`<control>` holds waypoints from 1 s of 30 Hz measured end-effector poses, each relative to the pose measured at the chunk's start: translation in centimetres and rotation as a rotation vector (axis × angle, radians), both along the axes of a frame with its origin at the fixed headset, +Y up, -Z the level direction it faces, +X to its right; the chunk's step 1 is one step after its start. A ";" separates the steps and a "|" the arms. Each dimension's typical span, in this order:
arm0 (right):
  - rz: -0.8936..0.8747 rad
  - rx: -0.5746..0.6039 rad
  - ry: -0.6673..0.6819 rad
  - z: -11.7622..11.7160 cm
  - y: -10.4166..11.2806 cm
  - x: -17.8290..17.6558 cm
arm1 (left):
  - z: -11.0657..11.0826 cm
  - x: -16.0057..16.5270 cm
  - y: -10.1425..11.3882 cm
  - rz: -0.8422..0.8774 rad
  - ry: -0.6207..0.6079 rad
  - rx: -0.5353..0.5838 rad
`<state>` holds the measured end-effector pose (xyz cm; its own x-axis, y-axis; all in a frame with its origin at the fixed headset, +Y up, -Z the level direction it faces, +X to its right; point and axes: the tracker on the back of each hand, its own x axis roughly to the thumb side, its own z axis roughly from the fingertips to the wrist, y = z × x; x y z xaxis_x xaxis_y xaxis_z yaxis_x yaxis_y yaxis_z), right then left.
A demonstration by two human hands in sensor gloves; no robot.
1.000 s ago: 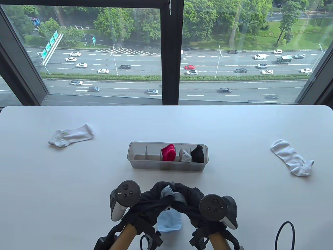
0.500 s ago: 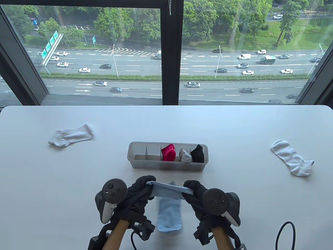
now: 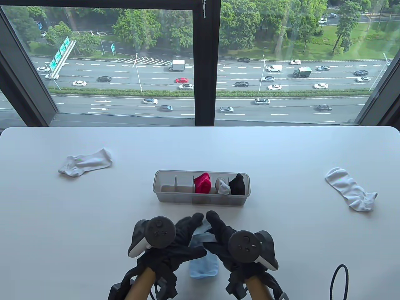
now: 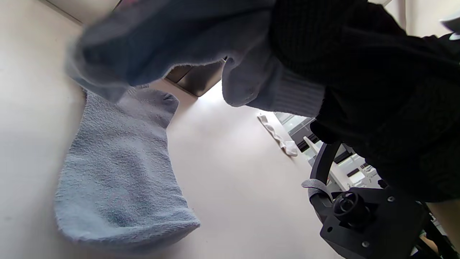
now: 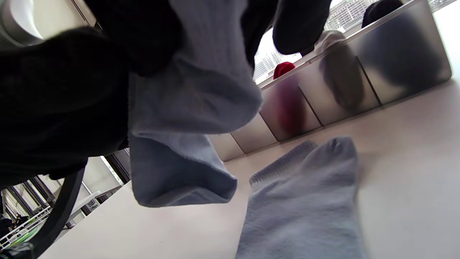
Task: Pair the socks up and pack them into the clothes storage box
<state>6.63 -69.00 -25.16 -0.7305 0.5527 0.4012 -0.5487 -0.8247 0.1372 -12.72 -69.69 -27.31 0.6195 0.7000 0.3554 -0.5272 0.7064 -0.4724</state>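
Note:
A light blue sock (image 3: pixel 204 267) lies flat on the white table in front of the grey divided storage box (image 3: pixel 162 197). Its mate (image 3: pixel 202 236) hangs just above it, bunched between both gloved hands. My left hand (image 3: pixel 187 228) and right hand (image 3: pixel 218 229) sit close together, fingers pointing toward the box, each gripping the raised sock. In the left wrist view the held sock (image 4: pixel 172 39) droops over the flat one (image 4: pixel 118 172). The right wrist view shows its ribbed cuff (image 5: pixel 194 93) caught between black fingers, above the flat sock (image 5: pixel 305 208).
The box holds a red sock bundle (image 3: pixel 202 183), a grey one (image 3: pixel 223 187) and a black one (image 3: pixel 237 184) in its right compartments. One white sock (image 3: pixel 86 162) lies far left, another (image 3: pixel 350 189) far right. A black cable (image 3: pixel 342 281) loops at the bottom right.
The hands had pulled the sock's cuff wide apart; now they have come back together and the sock is bunched between them. The flat sock has not moved.

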 end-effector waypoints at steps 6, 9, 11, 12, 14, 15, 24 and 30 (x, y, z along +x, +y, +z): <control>0.190 0.116 -0.215 -0.9 -0.7 2.6 | -0.2 -2.2 -0.1 0.032 0.250 0.073; 0.030 -0.048 -0.129 -1.2 -1.4 4.2 | -0.6 -3.2 -0.5 0.130 0.268 0.035; -0.139 -0.226 -0.033 -1.4 -2.0 4.1 | -0.6 -3.0 -0.6 0.206 0.240 0.015; -0.178 -0.266 0.001 -1.4 -2.2 3.8 | -0.6 -2.8 -0.6 0.227 0.220 0.002; -0.256 -0.304 0.020 -1.5 -2.3 3.3 | -0.4 -2.2 -0.7 0.254 0.180 -0.038; -0.294 -0.298 0.025 -1.6 -2.2 3.1 | -0.3 -1.9 -0.8 0.245 0.153 -0.050; -0.317 -0.119 0.004 -0.5 0.3 2.8 | 0.2 -2.1 0.6 0.320 0.196 0.001; -0.205 -0.241 -0.237 -1.4 -1.2 2.8 | -0.4 -1.5 -1.6 0.245 0.240 -0.302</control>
<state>9.41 -70.19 -26.51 -0.6522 0.7543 0.0756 -0.7382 -0.6546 0.1628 -14.24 -71.30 -27.73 0.4629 0.8861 -0.0209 -0.7812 0.3967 -0.4820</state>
